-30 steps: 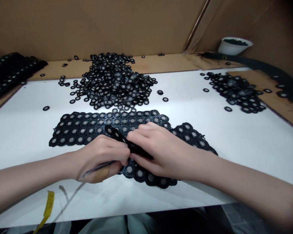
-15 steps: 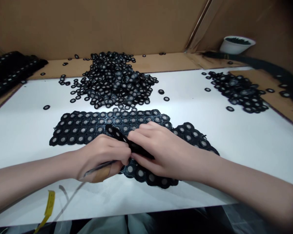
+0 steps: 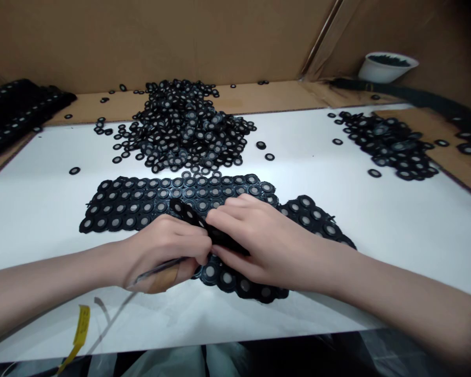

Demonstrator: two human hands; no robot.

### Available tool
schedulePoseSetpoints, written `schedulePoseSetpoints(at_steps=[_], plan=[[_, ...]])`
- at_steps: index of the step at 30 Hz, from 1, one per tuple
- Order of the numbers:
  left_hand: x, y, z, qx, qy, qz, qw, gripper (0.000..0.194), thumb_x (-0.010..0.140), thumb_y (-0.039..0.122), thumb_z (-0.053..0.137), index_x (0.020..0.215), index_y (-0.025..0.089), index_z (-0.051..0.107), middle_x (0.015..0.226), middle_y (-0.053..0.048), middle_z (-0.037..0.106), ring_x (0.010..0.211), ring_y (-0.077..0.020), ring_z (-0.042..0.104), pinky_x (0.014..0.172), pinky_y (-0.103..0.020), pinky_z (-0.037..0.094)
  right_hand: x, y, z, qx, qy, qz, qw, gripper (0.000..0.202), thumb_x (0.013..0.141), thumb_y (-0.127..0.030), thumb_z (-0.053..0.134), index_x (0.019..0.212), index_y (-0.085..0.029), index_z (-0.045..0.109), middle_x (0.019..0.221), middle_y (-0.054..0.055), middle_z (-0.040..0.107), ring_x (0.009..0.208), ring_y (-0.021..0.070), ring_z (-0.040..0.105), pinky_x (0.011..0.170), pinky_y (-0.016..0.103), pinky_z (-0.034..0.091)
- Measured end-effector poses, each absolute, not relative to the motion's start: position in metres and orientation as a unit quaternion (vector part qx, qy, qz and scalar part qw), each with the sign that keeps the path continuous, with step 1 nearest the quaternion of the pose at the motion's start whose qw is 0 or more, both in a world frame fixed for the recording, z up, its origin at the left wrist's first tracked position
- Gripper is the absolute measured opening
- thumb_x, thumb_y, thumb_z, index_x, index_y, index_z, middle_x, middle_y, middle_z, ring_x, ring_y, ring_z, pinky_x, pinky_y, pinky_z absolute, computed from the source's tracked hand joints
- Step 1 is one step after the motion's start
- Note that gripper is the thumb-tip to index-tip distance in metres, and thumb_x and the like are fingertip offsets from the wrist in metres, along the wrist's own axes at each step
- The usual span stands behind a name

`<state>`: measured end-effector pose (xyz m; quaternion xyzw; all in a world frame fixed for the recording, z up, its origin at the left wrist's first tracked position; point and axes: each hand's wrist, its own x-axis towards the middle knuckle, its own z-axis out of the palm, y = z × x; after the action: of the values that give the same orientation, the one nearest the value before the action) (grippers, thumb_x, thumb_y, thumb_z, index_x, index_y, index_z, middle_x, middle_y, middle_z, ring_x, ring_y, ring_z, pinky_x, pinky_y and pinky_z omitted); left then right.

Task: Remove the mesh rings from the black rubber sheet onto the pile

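Your left hand (image 3: 170,248) is curled closed round a slim tool (image 3: 159,270) (fingertips hidden); your right hand (image 3: 255,235) pinches the black strip (image 3: 183,211), mid-dial between both. The heap (image 3: 184,133) lies at twelve o'clock.

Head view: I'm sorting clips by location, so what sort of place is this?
Probably a handwork or assembly bench, in a workshop or at home; I can't tell which. Cardboard walls surround a white work surface, which holds a heap of loose black discs and joined rows of discs.
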<state>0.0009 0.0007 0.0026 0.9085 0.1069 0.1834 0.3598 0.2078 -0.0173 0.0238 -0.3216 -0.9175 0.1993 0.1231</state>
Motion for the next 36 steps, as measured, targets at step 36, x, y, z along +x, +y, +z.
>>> schedulePoseSetpoints(at_steps=[36], plan=[[0.0013,0.0002,0.0039,0.915,0.118,0.174,0.343,0.015,0.079,0.003,0.045,0.077,0.018,0.050,0.063,0.002,0.048,0.057,-0.0100,0.045,0.053,-0.021,0.037,0.2086,-0.0187,0.0210,-0.318,-0.917,0.197,0.141,0.007,0.083,-0.016,0.051,0.078,-0.017,0.045,0.073,0.001,0.052,0.067,0.0144,0.044,0.064,0.029,0.030]])
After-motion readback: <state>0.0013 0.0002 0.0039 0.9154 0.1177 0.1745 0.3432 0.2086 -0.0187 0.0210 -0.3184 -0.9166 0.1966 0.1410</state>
